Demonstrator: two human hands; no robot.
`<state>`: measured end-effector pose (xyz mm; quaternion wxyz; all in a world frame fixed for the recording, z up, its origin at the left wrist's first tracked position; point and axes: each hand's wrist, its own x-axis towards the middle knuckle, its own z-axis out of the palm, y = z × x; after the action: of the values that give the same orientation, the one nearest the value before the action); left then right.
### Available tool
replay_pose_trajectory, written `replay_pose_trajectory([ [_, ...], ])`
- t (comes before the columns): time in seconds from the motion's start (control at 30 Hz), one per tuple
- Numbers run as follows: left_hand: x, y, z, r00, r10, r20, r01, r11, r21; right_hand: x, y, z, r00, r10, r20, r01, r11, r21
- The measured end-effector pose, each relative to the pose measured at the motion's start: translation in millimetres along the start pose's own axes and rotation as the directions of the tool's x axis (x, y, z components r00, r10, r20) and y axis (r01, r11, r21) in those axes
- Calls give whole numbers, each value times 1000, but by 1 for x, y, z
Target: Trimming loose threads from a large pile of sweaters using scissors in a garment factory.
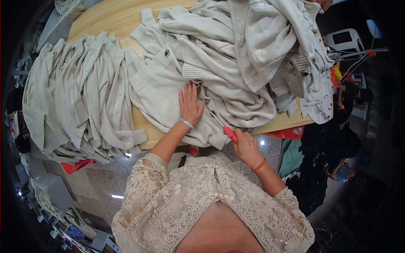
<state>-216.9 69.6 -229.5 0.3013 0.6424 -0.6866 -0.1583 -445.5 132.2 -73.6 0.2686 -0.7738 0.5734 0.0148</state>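
A light grey knitted cardigan [158, 99] lies spread in front of me on the wooden table, its ribbed band and a dark button showing. My left hand [190, 104] rests flat on it, fingers stretched out. My right hand [247, 148] is closed round the red handle of a tool with a thin metal shaft [230, 134]. That shaft points away from me and to the left, over the cardigan's edge beside my left hand. Its tip is too small to make out. A ribbed cuff [219, 138] lies just left of the handle.
More grey cardigans [84, 92] lie in an overlapping row on the left. On the right, a high heap of cardigans [228, 55] covers much of the wooden table [101, 21] and hangs over its edge. A dark pile [325, 168] and green cloth [291, 157] are beyond the right edge.
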Motion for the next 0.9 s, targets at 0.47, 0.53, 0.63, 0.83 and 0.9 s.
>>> replay_pose_trajectory([
  [0.47, 0, 4, 5, 998, -53, 30, 46, 977, 209, 19, -14, -3, 997, 24, -70, -20, 999, 50],
  [0.53, -21, 25, -3, 998, 48, 51, -54, 991, 125, 0, 1, -7, 996, 58, -66, -53, 996, 76],
  [0.63, -44, 49, -17, 987, 153, 54, -152, 988, -14, -27, 19, -3, 995, 89, -47, -84, 992, 93],
  [0.83, -18, 33, 12, 994, 40, -100, -70, 947, -312, -50, 27, 4, 976, 172, 131, -180, 982, 50],
  [0.9, -11, 25, 12, 997, 57, -53, -71, 940, -333, -43, 19, 3, 985, 142, 95, -151, 985, 89],
])
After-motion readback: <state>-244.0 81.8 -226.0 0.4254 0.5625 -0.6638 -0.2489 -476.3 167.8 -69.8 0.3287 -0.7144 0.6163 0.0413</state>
